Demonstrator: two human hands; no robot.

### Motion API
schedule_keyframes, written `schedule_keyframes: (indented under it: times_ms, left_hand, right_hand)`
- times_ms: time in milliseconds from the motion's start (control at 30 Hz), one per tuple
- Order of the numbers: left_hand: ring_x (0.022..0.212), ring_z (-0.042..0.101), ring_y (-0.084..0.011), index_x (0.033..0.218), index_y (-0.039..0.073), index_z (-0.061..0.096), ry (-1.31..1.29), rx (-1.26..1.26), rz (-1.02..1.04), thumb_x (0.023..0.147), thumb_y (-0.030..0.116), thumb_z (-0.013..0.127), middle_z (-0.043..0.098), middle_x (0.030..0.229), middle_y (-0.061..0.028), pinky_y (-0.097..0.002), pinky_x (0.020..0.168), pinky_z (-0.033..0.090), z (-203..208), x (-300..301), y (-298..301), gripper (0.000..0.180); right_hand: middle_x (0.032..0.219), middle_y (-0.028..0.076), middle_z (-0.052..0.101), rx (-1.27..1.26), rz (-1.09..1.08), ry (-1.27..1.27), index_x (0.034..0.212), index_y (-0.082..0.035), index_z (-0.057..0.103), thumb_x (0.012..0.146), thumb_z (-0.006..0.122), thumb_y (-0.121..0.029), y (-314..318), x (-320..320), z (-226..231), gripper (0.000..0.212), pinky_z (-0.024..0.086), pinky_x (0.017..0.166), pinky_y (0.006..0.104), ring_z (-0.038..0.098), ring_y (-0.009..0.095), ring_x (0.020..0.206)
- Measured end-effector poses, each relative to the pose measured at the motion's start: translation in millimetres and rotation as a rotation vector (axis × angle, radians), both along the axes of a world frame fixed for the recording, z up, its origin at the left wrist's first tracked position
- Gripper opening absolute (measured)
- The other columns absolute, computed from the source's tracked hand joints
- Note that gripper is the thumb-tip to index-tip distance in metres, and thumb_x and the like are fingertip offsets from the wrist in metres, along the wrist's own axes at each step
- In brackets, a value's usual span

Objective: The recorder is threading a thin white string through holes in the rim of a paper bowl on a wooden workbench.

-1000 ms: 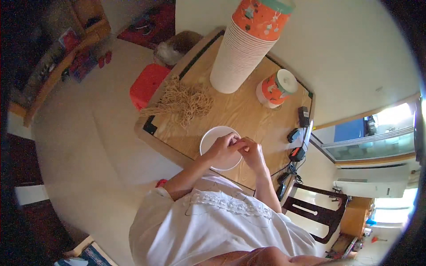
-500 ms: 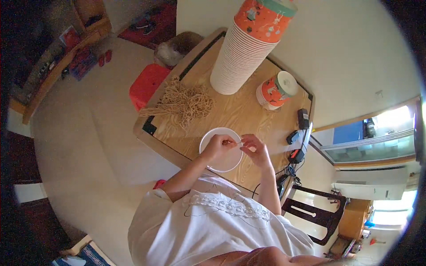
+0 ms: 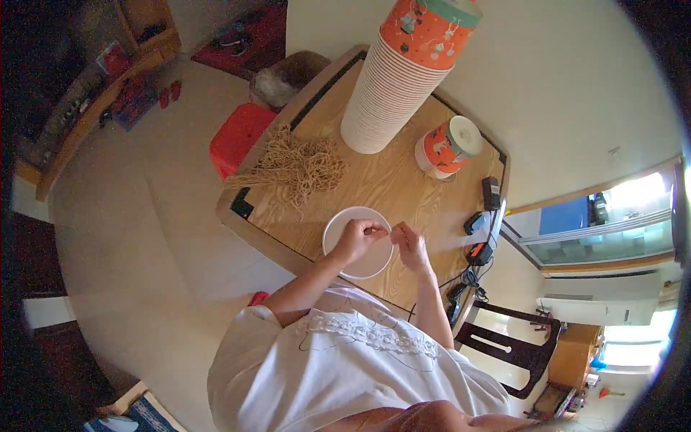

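My left hand [image 3: 354,243] hovers over a round white tub [image 3: 331,261] with its thumb and fingers pinched together. Just to its right, past the tub's rim, my right hand [image 3: 411,249] is pinched as well. The fingertips of both hands nearly meet, and what they hold between them is too small to make out. A tangled heap of tan cord [image 3: 306,169] lies to the left, beyond the tub. At the far side of the wooden table [image 3: 394,178] rises a tall leaning stack of paper tubs [image 3: 396,90], white below and orange at the top.
A shorter orange tub stack [image 3: 448,149] stands at the far right, by the wall. Black adapters [image 3: 491,193] and cables [image 3: 470,276] line the table's right edge. Red stool [image 3: 241,137] at the left; dark wooden chair [image 3: 511,345] at the right.
My right hand's fingers have closed from a looser, spread pose into a tighter pinch near the left fingertips. The left hand has barely moved.
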State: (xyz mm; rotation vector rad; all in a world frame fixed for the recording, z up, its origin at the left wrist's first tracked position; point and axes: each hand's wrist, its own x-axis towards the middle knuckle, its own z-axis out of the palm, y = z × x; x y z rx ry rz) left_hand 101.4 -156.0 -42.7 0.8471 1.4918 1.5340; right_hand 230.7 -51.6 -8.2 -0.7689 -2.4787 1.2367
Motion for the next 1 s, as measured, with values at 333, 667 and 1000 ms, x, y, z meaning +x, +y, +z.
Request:
schedule_keyframes:
  times_ms: [333,667,1000]
  left_hand:
    - [0.066,0.057,-0.0067,0.081,0.000,0.065,-0.017,-0.078,0.030,0.075,0.014,0.067,0.065,0.073,-0.0045,-0.0232,0.060,0.046,2.2,-1.5,2.1,0.016]
    - [0.065,0.062,-0.0170,0.079,0.003,0.065,0.320,-0.053,0.169,0.072,0.011,0.065,0.064,0.074,-0.0112,-0.0290,0.060,0.048,-18.3,-0.4,13.7,0.011]
    - [0.065,0.061,-0.0268,0.072,0.004,0.062,0.589,-0.190,0.269,0.070,0.014,0.064,0.062,0.069,-0.0130,-0.0357,0.060,0.046,-33.7,-6.1,22.5,0.011]
  right_hand:
    - [0.073,0.006,0.058,-0.084,-0.033,0.106,0.084,0.000,0.056,0.083,0.055,-0.008,-1.1,0.0,8.0,0.008,0.045,0.065,0.0269,0.056,0.014,0.071]
    - [0.063,0.008,0.051,0.101,-0.077,-0.093,0.080,-0.003,0.056,0.087,0.046,-0.014,17.7,-8.9,-35.9,0.017,0.043,0.057,0.0266,0.051,0.011,0.061]
    - [0.083,0.009,0.062,-0.024,-0.117,0.015,0.093,-0.003,0.061,0.086,0.048,-0.012,38.3,-16.4,-49.3,0.017,0.047,0.068,0.0271,0.059,0.015,0.075]
